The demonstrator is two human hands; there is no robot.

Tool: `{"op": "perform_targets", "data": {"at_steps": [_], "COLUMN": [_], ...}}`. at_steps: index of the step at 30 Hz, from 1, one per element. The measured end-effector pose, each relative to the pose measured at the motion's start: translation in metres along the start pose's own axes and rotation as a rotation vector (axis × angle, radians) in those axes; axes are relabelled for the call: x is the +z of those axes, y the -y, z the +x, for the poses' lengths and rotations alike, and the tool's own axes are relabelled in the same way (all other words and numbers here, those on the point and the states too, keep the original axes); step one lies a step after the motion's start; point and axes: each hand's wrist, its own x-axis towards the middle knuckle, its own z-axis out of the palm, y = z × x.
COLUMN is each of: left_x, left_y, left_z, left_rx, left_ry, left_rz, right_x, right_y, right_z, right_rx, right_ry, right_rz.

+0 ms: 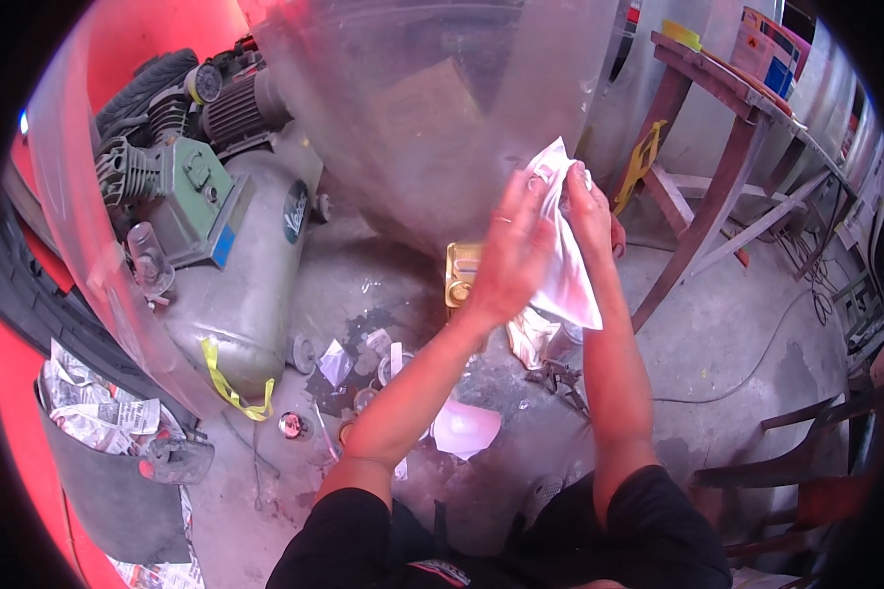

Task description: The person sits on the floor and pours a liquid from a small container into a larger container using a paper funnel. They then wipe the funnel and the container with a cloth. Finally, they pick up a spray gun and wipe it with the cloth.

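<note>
On the far left, a dark bin (108,491) holds crumpled newspaper (98,412). Just above it sits a grey air tank (250,285) with a green motor block (182,187) on top and a yellow strap (228,385) hanging off its end. Small tins and lids (363,388) lie on the grey floor (737,324) beside the tank, and a gold-coloured can (461,275) stands behind them.

In the middle, the left hand (511,250) is lifted up in front of the person. Its fingers (532,191) are spread a little and press flat on the near side of a white cloth (565,265). There is a ring on one finger. The left arm reaches up from the lower edge, bare to the black sleeve.

The white cloth is held up in the air between both hands, against a big clear plastic sheet (432,118) that hangs down from above. The top of the cloth is bunched, and the bottom hangs down in a point.

The right hand (589,211) is just beside the left one, on the far side of the cloth. Its fingers (581,182) are curled shut on the bunched top of the cloth. The right arm goes almost straight up.

On the right stands a brown wooden desk (717,147) with slanted legs and coloured boxes (771,49) on top. A dark chair (805,461) is at the lower right.
</note>
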Motion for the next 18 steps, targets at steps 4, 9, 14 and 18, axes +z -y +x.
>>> {"op": "perform_targets", "data": {"at_steps": [4, 9, 14, 18], "left_x": [0.016, 0.000, -0.057, -0.083], "left_y": [0.019, 0.038, 0.087, 0.093], "left_z": [0.004, 0.008, 0.011, 0.006], "left_rx": [-0.142, -0.108, -0.596, -0.503], "left_ry": [-0.158, -0.570, -0.693, -0.606], "left_rz": [0.040, 0.055, -0.701, -0.784], "right_x": [0.031, 0.057, 0.041, 0.050], "right_y": [0.005, 0.018, 0.013, 0.031], "right_z": [-0.036, -0.061, -0.053, -0.047], "right_rx": [0.272, 0.459, 0.573, 0.517], "right_ry": [0.295, 0.573, 0.872, 0.715], "right_rz": [0.384, 0.413, 0.662, 0.861]}}
